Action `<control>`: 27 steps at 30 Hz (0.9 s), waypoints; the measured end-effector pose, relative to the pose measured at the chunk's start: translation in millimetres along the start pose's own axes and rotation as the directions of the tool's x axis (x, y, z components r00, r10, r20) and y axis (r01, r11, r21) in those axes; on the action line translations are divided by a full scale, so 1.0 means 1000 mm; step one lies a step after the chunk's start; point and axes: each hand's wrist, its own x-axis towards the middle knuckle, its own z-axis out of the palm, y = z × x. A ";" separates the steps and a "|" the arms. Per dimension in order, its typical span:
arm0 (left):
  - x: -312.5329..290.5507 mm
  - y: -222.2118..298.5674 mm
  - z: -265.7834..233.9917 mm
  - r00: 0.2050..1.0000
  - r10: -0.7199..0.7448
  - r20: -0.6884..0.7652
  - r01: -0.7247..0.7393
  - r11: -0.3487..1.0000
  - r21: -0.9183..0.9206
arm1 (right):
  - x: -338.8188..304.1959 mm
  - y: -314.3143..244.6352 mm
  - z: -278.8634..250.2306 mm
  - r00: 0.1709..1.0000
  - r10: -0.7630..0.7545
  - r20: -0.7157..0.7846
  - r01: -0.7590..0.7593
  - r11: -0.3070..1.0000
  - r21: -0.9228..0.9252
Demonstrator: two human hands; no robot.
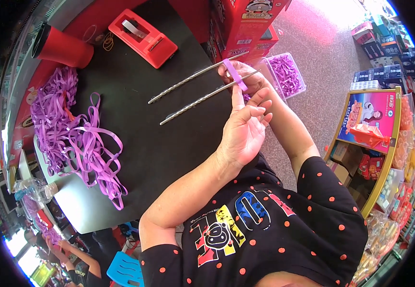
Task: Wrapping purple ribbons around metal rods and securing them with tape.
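Note:
Two thin metal rods with twisted shafts [188, 107] lie side by side in the air above the black table, bridged near their right ends by a purple ribbon loop [234, 75]. My right hand [253, 74] is closed at the ribbon and rods, with its fingertips partly hidden behind them. My left hand [243, 131] has its palm turned up with nothing in it. One of its fingers is stretched out and touches the lower end of the ribbon, while the other fingers are bent and apart.
A tangled heap of purple ribbon loops [57, 119] covers the left of the black table [155, 153]. Farther back stand a red tape dispenser [143, 38] and a red cup [66, 46]. Beyond my right hand sits a clear box of small purple pieces [286, 74], beside red cartons [245, 28].

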 end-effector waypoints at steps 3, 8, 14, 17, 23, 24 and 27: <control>0.000 0.000 -0.001 1.000 0.003 0.003 -0.003 1.000 -0.001 | 0.002 -0.004 0.005 1.000 0.006 0.014 -0.006 1.000 -0.010; 0.000 0.000 0.001 1.000 0.003 0.002 -0.003 1.000 0.002 | -0.008 -0.005 -0.007 0.994 0.058 -0.088 -0.061 0.998 -0.026; 0.001 -0.001 0.000 1.000 0.023 0.016 -0.023 0.999 0.033 | -0.013 -0.048 0.024 0.916 0.265 -0.300 -0.298 0.952 -0.067; 0.001 -0.003 0.001 0.999 0.039 0.020 -0.040 0.997 0.060 | -0.014 -0.065 0.039 0.820 0.300 -0.487 -0.438 0.877 -0.198; 0.002 -0.003 -0.002 0.997 0.065 0.052 -0.070 0.993 0.098 | -0.010 -0.083 0.076 0.735 0.323 -0.596 -0.523 0.830 -0.196; 0.002 -0.004 -0.001 0.996 0.069 0.063 -0.075 0.992 0.100 | -0.010 -0.085 0.081 0.717 0.307 -0.625 -0.520 0.833 -0.188; 0.004 -0.007 -0.002 0.993 0.082 0.081 -0.087 0.994 0.069 | -0.014 -0.080 0.071 0.693 0.281 -0.664 -0.482 0.866 -0.137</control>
